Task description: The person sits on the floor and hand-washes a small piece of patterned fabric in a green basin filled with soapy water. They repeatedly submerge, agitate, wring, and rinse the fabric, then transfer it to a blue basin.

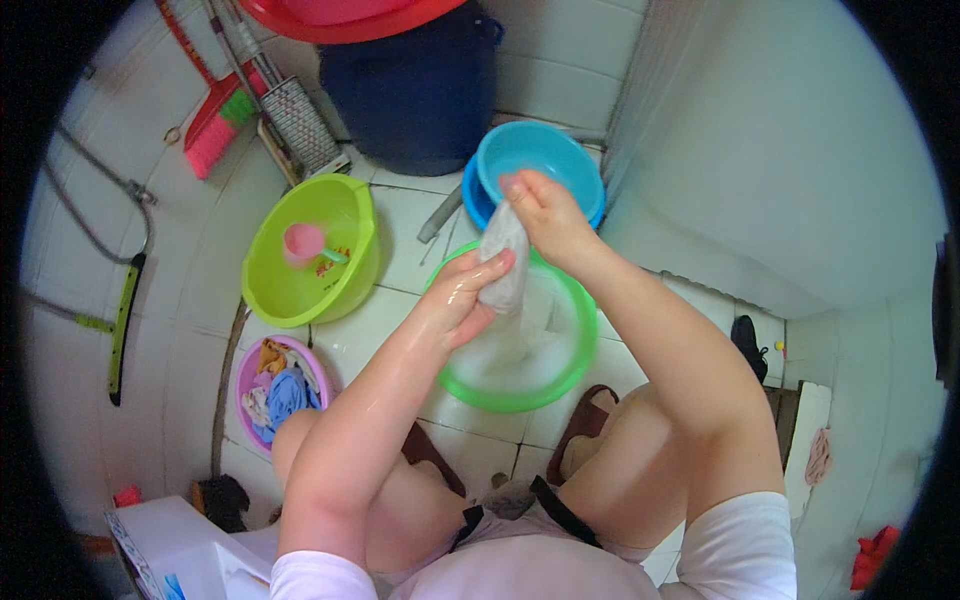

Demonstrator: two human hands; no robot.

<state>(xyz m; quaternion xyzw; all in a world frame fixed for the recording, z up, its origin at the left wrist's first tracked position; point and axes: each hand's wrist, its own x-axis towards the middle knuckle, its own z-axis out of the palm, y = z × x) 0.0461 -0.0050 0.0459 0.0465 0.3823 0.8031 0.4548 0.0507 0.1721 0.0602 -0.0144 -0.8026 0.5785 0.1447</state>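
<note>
Between my hands a wet, light grey cloth (504, 277), perhaps a sock, hangs over a green-rimmed basin (588, 330). My left hand (465, 296) grips its lower part, with the thumb across the front and wet skin glistening. My right hand (544, 214) pinches the upper end, above the near side of the blue basins. Cloudy, soapy water (487, 367) fills the green basin, and pale cloth shows in it below my hands. The exact shape of the held cloth is partly hidden by my fingers.
A light-blue basin (555, 150) sits in a darker one behind. At left stand a lime basin (360, 277) with a pink dipper (304, 241) and a purple basin (241, 390) of clothes. A dark blue bin (412, 97), brush (217, 135) and grey drain pipe (441, 215) lie beyond.
</note>
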